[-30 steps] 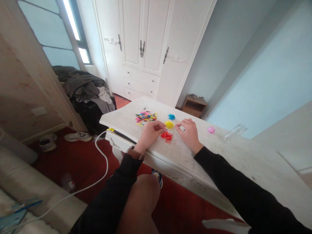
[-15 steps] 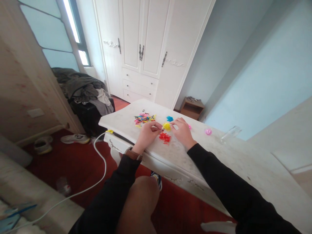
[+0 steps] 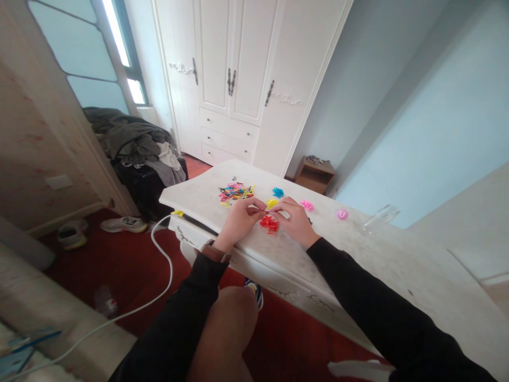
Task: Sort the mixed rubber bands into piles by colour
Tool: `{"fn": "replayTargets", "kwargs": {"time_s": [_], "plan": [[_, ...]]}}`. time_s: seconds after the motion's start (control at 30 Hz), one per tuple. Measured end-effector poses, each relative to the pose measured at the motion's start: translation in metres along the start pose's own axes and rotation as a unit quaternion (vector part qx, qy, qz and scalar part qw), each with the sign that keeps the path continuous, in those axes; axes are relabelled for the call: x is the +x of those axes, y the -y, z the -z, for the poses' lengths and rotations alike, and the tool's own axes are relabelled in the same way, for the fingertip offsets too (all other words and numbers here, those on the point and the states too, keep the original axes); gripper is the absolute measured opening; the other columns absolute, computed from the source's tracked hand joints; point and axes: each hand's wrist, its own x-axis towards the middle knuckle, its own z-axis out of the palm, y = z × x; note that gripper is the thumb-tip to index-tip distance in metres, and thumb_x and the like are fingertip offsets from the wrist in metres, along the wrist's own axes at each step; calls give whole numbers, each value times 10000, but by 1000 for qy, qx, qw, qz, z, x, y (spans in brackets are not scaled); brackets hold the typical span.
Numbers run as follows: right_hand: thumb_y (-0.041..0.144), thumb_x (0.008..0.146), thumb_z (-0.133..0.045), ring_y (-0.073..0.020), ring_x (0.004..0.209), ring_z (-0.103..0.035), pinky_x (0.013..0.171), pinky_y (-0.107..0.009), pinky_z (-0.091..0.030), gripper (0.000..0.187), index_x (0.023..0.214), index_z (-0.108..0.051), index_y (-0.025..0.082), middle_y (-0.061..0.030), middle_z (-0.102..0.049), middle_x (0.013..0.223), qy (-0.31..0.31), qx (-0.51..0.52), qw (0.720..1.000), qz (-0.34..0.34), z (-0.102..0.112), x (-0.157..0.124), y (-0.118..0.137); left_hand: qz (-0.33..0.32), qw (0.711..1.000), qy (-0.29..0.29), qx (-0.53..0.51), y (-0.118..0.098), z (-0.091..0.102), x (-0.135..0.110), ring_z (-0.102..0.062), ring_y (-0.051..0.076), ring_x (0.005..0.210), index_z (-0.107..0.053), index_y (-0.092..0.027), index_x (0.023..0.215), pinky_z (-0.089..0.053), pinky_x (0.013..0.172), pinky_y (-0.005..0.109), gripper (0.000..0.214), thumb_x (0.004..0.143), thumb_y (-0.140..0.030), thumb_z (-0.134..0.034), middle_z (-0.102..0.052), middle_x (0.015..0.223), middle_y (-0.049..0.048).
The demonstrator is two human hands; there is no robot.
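My left hand (image 3: 242, 218) is pinched closed above the white table, its fingertips at a tiny dark speck too small to make out. From the right, my right hand (image 3: 295, 220) meets it, thumb and forefinger pressed together at the same spot. Just below the fingertips lies a pile of small red rubber bands (image 3: 269, 225). Behind them is a yellow pile (image 3: 272, 203), partly covered by my right hand, with a blue pile (image 3: 278, 192) farther back. A mixed-colour heap of bands (image 3: 236, 193) lies beyond my left hand. Pink bands (image 3: 306, 205) sit past my right hand.
A pink-purple clump (image 3: 342, 214) and a clear glass (image 3: 382, 218) lie farther right on the white table (image 3: 358, 265). A white cable (image 3: 172, 265) with a yellow end hangs at the left corner. Behind stand a white wardrobe (image 3: 222, 48) and a small wooden cabinet (image 3: 316, 174).
My right hand has moved left and slightly down, away from the yellow pile to my left fingertips, and its fingers have closed. More of the pink pile shows. My left hand stays nearly still.
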Motion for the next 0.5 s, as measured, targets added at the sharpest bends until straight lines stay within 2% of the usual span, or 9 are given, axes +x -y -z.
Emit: {"fn": "replayTargets", "kwargs": {"time_s": [0.13, 0.27, 0.5], "plan": [[229, 960, -647, -213, 833, -623, 784, -380, -499, 152, 812, -682, 224, -29, -658, 813, -36, 3, 999, -10, 0, -1, -1, 10, 1000, -8, 0, -2, -1, 0, -737, 184, 818, -702, -157, 829, -613, 789, 309, 260, 754, -374, -824, -751, 915, 57], [244, 967, -637, -214, 837, -620, 787, -380, -496, 161, 811, -672, 229, -29, -653, 821, -26, 5, 1000, -12, 0, -1, -1, 10, 1000, -20, 2, -2, -1, 0, -735, 184, 806, -723, -159, 834, -602, 780, 306, 268, 754, -396, -820, -762, 920, 63], [215, 953, -645, -206, 821, -613, 778, -365, -491, 145, 809, -666, 219, -25, -642, 808, -21, 9, 1000, -14, -2, -1, 3, 34, 999, -13, 14, -2, -1, 1, -742, 198, 779, -733, -164, 767, -588, 759, 306, 159, 751, -316, -775, -762, 807, 55]]}}
